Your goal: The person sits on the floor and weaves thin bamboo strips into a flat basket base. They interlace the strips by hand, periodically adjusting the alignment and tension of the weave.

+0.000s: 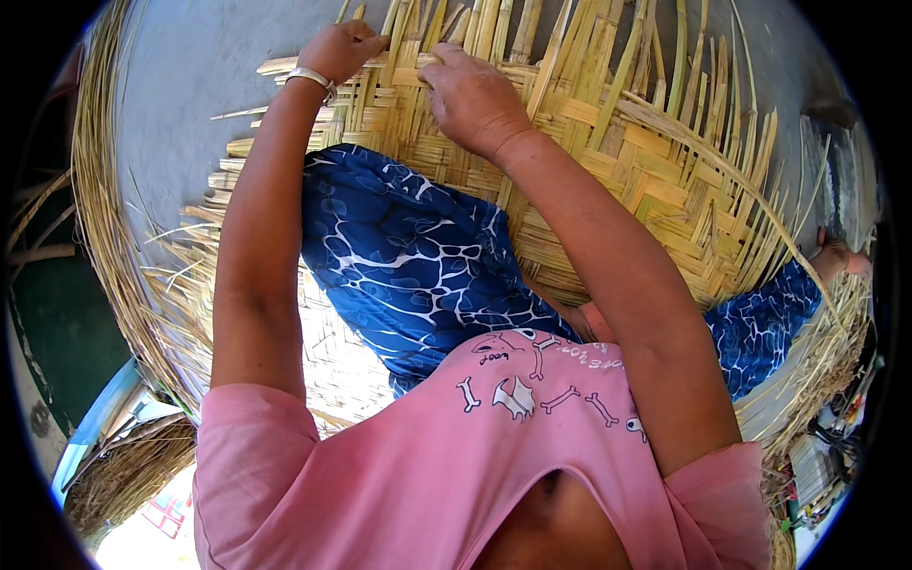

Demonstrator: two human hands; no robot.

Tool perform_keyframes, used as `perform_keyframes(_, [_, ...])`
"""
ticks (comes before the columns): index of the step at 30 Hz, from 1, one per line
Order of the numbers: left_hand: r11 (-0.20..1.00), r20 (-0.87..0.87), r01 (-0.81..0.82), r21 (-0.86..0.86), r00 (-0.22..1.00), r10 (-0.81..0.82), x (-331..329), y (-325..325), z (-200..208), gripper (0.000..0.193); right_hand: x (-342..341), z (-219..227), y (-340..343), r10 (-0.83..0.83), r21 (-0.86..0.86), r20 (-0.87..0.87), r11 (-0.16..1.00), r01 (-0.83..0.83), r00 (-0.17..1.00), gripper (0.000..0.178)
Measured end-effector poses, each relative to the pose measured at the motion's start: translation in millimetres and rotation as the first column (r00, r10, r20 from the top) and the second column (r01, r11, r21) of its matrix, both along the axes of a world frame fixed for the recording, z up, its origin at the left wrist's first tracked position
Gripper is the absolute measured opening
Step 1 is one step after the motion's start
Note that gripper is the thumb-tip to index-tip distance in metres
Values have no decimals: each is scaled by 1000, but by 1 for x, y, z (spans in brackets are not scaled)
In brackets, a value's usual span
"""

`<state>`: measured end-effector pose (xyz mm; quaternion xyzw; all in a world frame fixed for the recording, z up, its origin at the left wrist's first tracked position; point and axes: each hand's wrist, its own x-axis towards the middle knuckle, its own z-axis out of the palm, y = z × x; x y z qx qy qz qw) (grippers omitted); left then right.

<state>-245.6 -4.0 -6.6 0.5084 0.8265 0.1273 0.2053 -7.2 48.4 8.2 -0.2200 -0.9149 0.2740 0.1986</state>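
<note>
A large woven mat of flat bamboo strips (655, 180) lies on the grey floor, and I sit on it in blue patterned trousers and a pink shirt. My left hand (342, 47), with a pale bangle on the wrist, is closed on a strip at the mat's far edge. Just to its right, my right hand (470, 95) presses down on the weave, its fingers pinching a strip (408, 76) that runs across between the two hands. Loose upright strip ends (532, 28) stick out beyond both hands.
A thick bundle of thin split cane (104, 190) curves along the left. Unwoven strip ends (750, 161) fan out at the right. My bare foot (836, 258) rests at the right edge. A round basket (123, 470) sits at lower left, with clutter (817, 465) at lower right.
</note>
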Motion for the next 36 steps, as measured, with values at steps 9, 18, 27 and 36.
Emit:
perform_keyframes(9, [999, 19, -12, 30, 1000, 11, 3, 0, 1, 35, 1, -4, 0, -9, 21, -47, 1000, 10, 999, 14])
perform_keyframes(18, [997, 92, -45, 57, 995, 39, 1, -1, -1, 34, 0, -8, -1, -24, 58, -64, 998, 28, 998, 16])
perform_keyframes(27, [982, 398, -136, 128, 914, 75, -18, -10, -17, 29, 0, -6, -3, -21, 88, -66, 996, 27, 998, 21])
perform_keyframes(36, [986, 359, -117, 117, 931, 68, -20, -10, -16, 29, -1, -11, -2, -13, 114, -98, 993, 24, 995, 21])
